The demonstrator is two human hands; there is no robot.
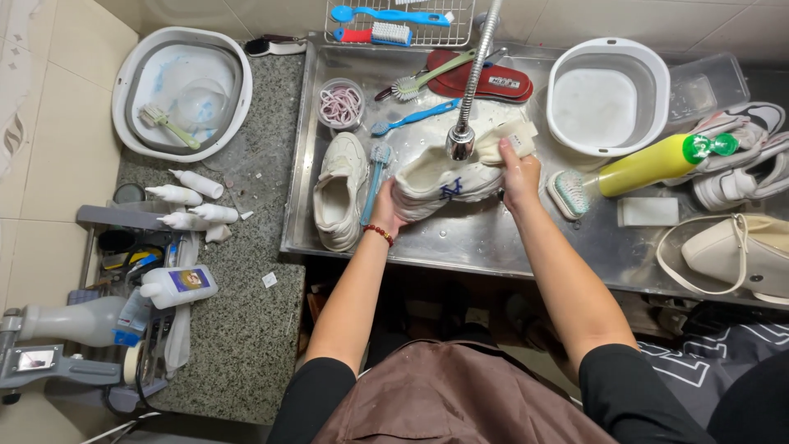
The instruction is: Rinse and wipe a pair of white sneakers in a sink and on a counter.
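A person's left hand cupped the toe end of a white leather sneaker with a blue side mark, fingers wrapped under it, while the right hand clenched a cream cloth and pressed it against the shoe's heel end. The sneaker was held above a stainless-steel sink tray, directly below the flexible metal faucet head. Just left of the left hand's grip lay a blue-handled brush and, beyond it, the matching white sneaker on its side. Just right of the right hand rested a green-bristled scrub brush and a yellow bottle with a green cap. A round white basin stood beyond the right hand.
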